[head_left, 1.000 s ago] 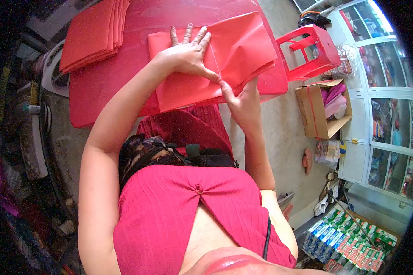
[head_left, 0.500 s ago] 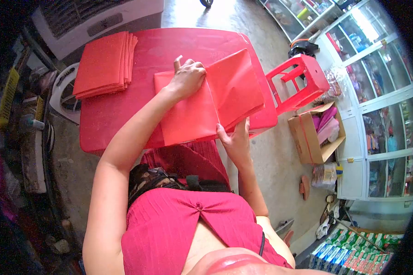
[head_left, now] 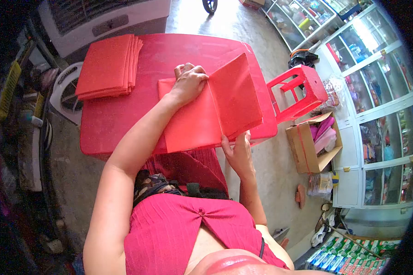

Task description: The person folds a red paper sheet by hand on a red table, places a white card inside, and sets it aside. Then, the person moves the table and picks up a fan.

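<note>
A large red sheet [head_left: 190, 126] lies on the red table [head_left: 144, 62], with a crease running down its middle. Its right half [head_left: 236, 96] stands at a slant along the crease. My left hand [head_left: 189, 85] rests on the sheet with fingers curled, pinching it at the crease's far end. At the near end of the crease, my right hand [head_left: 238, 153] grips the lower edge, thumb on top and the other fingers partly hidden below. A stack of folded red sheets [head_left: 106, 66] sits at the table's far left corner.
A red plastic stool [head_left: 303, 89] stands right of the table. Beyond it are an open cardboard box [head_left: 307, 149] with pink items and glass-fronted cabinets [head_left: 376, 119]. A pale chair [head_left: 64, 98] is at the left. Boxed goods [head_left: 348, 256] lie at the lower right.
My left fingers, one of them raised before, are now curled down at the crease. The sheet's right half looks flatter and less bowed. The whole view has shifted slightly.
</note>
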{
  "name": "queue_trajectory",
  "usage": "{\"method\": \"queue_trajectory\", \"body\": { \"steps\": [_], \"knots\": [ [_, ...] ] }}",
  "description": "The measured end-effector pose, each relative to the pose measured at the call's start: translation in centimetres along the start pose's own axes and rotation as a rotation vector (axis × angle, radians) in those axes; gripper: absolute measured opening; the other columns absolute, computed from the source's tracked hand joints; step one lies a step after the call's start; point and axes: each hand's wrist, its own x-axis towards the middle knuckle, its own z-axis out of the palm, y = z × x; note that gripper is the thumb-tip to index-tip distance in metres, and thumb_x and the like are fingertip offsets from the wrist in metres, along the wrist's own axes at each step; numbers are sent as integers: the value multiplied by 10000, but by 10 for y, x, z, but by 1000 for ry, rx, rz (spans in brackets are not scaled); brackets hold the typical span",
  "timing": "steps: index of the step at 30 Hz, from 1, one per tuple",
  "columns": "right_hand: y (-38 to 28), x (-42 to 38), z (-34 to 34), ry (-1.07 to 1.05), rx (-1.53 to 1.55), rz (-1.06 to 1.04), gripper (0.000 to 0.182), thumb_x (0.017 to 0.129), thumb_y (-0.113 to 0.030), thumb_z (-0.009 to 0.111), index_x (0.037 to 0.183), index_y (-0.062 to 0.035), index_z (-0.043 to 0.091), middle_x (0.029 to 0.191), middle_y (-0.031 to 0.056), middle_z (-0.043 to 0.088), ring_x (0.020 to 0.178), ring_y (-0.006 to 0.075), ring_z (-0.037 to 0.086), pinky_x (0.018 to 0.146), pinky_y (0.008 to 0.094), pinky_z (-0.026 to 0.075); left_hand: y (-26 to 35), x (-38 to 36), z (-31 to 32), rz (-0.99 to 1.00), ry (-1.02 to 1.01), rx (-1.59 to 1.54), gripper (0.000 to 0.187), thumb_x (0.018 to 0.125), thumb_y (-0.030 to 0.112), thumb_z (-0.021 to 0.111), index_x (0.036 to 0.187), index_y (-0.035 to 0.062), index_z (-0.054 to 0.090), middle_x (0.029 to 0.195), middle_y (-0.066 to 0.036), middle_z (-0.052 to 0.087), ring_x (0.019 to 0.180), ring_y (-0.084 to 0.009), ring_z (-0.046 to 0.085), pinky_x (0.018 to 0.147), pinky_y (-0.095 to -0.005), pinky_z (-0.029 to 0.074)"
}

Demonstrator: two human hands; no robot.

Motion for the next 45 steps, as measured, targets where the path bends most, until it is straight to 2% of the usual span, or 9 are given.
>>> {"method": "queue_trajectory", "body": {
  "steps": [15,20,21,23,25,28,30,32,45],
  "knots": [
    [-5,8,-5,-115,-78,-127,505,864,52,555,1356,-63,574,1407,125,581,1342,247,525,1191,511,214,-2,10,-8,-221,-157,-81,243,890,168,603,1108,134,706,1178,-77,586,1241,-268,435,1094,-401,298],
    [-5,9,-5,-148,-108,-199,457,886,34,531,1316,-90,621,1415,101,580,1350,255,515,1197,498,209,-33,11,40,-571,30,-1462,343,885,163,613,1219,82,612,948,-25,629,863,-147,564,793,-349,507],
    [-4,9,-4,-150,-122,-212,445,896,22,527,1314,-98,624,1419,96,577,1353,256,511,1197,498,210,-51,19,40,-576,31,-1462,343,885,163,613,1219,82,612,948,-25,629,863,-147,564,793,-349,507],
    [-5,8,-4,-156,-137,-215,437,905,12,524,1314,-104,626,1424,95,572,1356,256,507,1196,497,212,-91,31,33,356,117,9,223,989,166,563,1160,92,684,1348,-110,598,1184,-225,592,1006,-362,494],
    [-6,7,-4,-160,-150,-213,429,913,2,521,1313,-110,627,1429,93,567,1359,257,502,1195,497,214,-71,35,-31,-322,15,-455,310,974,155,569,1267,92,650,1371,-124,592,1241,-272,565,1075,-361,443],
    [-6,7,-3,-148,-168,-222,426,913,8,521,1299,-124,641,1422,97,571,1357,269,501,1187,496,228,-91,25,-81,-371,123,-470,366,949,167,608,1307,93,627,1344,-134,604,1284,-292,532,1105,-373,414],
    [-6,9,-3,-156,-165,-231,420,914,5,522,1291,-130,649,1417,99,574,1354,270,503,1184,496,235,-73,-3,-119,-276,65,-298,743,991,459,517,1543,14,295,1550,-248,355,1411,-374,393,1156,-442,328],
    [-5,9,-2,-152,-176,-235,400,917,-10,532,1270,-143,666,1407,105,582,1347,273,508,1174,498,253,-40,-33,-132,-75,119,-104,382,954,205,622,1323,106,620,1362,-156,580,1308,-312,509,1114,-393,402],
    [-40,9,2,-222,-232,-320,422,875,-79,608,1287,-156,652,1449,104,541,1394,293,447,1187,520,245,-4,-106,-91,-90,-11,-22,472,928,261,667,1368,114,585,1506,-171,437,1354,-358,468,1136,-440,384]
  ]
}}
